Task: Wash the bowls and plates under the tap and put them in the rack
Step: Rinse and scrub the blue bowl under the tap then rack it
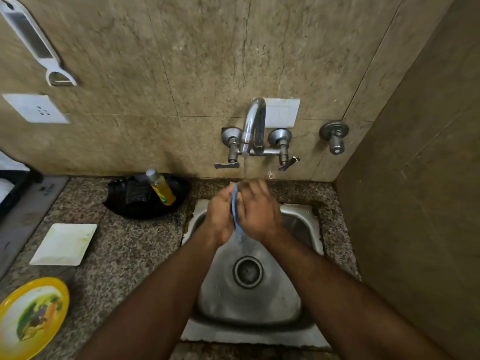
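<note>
Under the running tap [253,126], over the sink [298,229], the left hand [220,214] and right hand [259,211] press a thin blue dish [235,203] edge-up between them. It looks light, stiff and likely slippery when wet, so the rim seems the safest hold.

Two plates [63,244] [31,317] are lying on the desk [124,255] left of the sink [298,229], a bottle [161,188] sitting toward the back edge.
</note>
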